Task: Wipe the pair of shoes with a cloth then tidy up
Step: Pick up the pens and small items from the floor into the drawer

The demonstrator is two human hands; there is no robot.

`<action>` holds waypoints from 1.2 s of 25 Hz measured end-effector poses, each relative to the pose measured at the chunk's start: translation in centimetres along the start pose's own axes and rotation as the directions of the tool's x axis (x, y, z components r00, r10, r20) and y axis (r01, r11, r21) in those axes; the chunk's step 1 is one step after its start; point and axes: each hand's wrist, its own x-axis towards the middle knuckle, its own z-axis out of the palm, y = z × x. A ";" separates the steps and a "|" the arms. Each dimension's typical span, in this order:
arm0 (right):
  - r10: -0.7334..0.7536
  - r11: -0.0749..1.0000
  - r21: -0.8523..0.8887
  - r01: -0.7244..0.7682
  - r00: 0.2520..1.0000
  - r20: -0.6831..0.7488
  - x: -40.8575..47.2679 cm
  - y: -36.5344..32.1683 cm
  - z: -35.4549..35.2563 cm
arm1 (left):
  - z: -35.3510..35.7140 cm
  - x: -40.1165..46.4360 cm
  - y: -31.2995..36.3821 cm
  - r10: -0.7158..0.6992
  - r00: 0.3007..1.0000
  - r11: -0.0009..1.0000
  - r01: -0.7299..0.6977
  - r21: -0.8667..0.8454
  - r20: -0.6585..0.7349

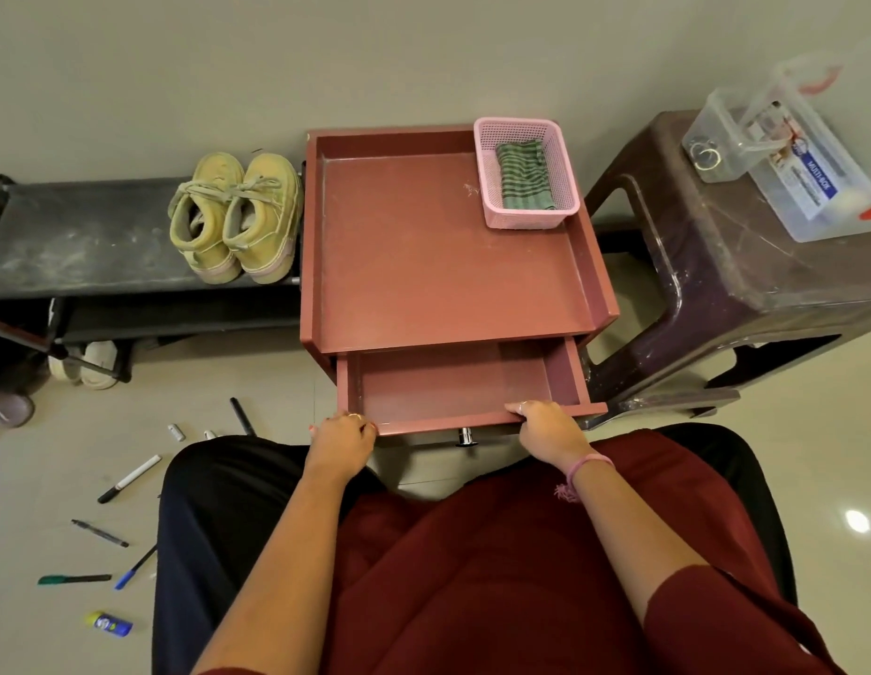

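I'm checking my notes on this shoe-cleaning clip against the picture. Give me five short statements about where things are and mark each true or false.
1. The green striped cloth lies in the pink plastic basket. True.
2. The pair of yellow-green lace-up shoes stands on the red cabinet top. False: it stands on the black shoe rack.
3. The red cabinet's drawer is pulled open. True.
4. The left hand holds the cloth. False: it grips the drawer's front edge.
5. The right hand rests on the shoes. False: its fingers curl over the drawer's front edge.
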 end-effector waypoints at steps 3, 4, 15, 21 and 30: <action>0.015 1.000 -0.020 -0.013 0.997 0.076 -0.3 0.3 -0.3 | -0.4 -0.1 -0.6 -0.013 0.999 0.994 0.016 -0.104 0.031; 0.020 1.000 -0.024 -0.018 0.994 0.103 -0.4 0.4 -0.4 | -0.6 -0.2 -0.6 -0.026 0.998 0.993 0.032 -0.118 0.053; 0.031 0.995 -0.102 -0.011 0.980 0.196 -0.5 0.4 -0.6 | -1.0 0.0 0.0 -0.174 0.981 0.977 0.183 -0.111 0.089; 0.038 0.993 -0.117 -0.011 0.973 0.227 0.0 0.5 -0.6 | -1.2 0.0 0.2 -0.149 0.983 0.987 0.154 -0.043 0.103; 0.021 0.942 -0.332 0.050 0.978 0.208 -0.6 -1.3 0.1 | -3.0 -0.5 0.7 -0.019 0.973 0.993 -0.008 0.115 0.231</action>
